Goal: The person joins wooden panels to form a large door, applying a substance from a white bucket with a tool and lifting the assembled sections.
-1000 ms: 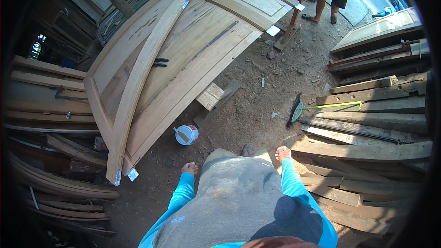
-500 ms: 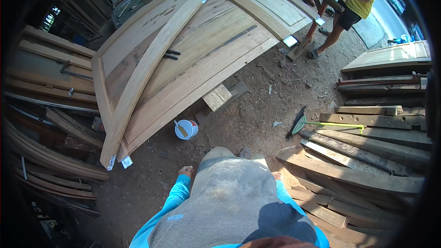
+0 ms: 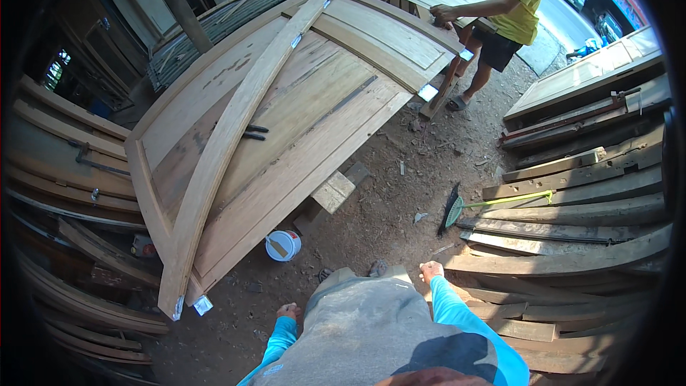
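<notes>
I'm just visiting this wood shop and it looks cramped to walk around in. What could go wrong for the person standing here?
A few risks, judging by the scene:
1. The white bucket and the wooden block sit on the dirt floor just ahead of the feet, so a step forward could trip on them.
2. The large door panel lies tilted, with a long curved plank loose on top, which might slide off.
3. The stacked planks lie close to the empty right hand, so a shin or hand could knock them.
</notes>
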`<state>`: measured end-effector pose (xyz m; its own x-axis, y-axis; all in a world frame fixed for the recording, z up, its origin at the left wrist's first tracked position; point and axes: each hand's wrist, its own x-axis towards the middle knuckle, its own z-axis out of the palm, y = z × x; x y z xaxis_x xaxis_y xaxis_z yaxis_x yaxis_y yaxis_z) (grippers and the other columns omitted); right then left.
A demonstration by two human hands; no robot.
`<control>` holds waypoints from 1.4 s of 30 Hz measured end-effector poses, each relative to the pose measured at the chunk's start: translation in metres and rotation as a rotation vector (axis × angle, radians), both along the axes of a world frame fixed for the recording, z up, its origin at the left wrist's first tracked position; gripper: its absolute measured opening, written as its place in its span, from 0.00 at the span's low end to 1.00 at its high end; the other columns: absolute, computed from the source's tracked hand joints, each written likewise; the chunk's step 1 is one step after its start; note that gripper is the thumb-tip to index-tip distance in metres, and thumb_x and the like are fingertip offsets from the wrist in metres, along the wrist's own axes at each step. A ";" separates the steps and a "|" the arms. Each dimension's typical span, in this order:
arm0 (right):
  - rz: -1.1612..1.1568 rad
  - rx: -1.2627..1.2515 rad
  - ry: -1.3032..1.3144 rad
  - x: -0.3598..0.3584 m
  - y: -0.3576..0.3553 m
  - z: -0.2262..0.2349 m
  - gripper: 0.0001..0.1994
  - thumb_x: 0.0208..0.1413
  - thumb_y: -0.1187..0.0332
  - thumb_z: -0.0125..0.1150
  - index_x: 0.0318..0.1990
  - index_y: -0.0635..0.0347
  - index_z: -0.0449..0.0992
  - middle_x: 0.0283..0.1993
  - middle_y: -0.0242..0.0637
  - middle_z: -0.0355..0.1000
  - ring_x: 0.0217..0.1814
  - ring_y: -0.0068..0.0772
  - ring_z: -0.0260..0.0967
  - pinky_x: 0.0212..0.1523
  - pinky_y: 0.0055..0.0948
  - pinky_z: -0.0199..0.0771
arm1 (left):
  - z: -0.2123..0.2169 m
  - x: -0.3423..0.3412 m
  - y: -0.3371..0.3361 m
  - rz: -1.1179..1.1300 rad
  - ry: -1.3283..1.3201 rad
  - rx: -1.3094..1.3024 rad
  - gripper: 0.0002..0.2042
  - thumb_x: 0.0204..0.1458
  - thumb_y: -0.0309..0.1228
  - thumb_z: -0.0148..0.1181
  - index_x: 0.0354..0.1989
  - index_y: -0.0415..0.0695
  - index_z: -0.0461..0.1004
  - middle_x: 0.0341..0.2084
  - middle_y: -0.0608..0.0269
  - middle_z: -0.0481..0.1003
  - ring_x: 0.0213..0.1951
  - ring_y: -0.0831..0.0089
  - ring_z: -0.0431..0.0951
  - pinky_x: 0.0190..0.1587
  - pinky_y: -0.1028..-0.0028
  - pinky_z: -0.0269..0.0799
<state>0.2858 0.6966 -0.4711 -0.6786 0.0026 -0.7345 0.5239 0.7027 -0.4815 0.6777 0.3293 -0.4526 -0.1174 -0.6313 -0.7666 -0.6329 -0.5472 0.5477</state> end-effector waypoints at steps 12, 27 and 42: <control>-0.123 0.023 -0.099 0.045 0.035 0.003 0.09 0.54 0.66 0.62 0.37 0.61 0.73 0.31 0.36 0.76 0.26 0.28 0.76 0.23 0.29 0.75 | 0.031 -0.031 0.003 -0.489 -0.112 0.024 0.13 0.56 0.33 0.58 0.42 0.35 0.75 0.31 0.53 0.79 0.32 0.64 0.80 0.35 0.64 0.79; -0.237 -0.116 -0.138 -0.090 0.075 -0.008 0.09 0.56 0.63 0.57 0.35 0.59 0.74 0.28 0.35 0.74 0.26 0.28 0.75 0.22 0.29 0.73 | 0.037 -0.232 0.006 -0.300 -0.021 0.031 0.12 0.58 0.34 0.56 0.45 0.40 0.74 0.33 0.59 0.79 0.32 0.73 0.78 0.35 0.72 0.77; -0.173 -0.012 -0.246 -0.212 0.058 -0.008 0.09 0.57 0.64 0.59 0.35 0.61 0.75 0.31 0.36 0.76 0.27 0.27 0.76 0.27 0.27 0.75 | -0.087 -0.273 0.026 -0.951 -0.364 -0.179 0.20 0.55 0.46 0.54 0.45 0.44 0.79 0.41 0.49 0.79 0.46 0.54 0.78 0.52 0.62 0.71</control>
<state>0.0741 0.7546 -0.4787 -0.4707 0.0934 -0.8773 0.7374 0.5877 -0.3331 0.4043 0.3554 -0.5401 -0.4071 -0.5069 -0.7598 -0.9049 0.3368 0.2602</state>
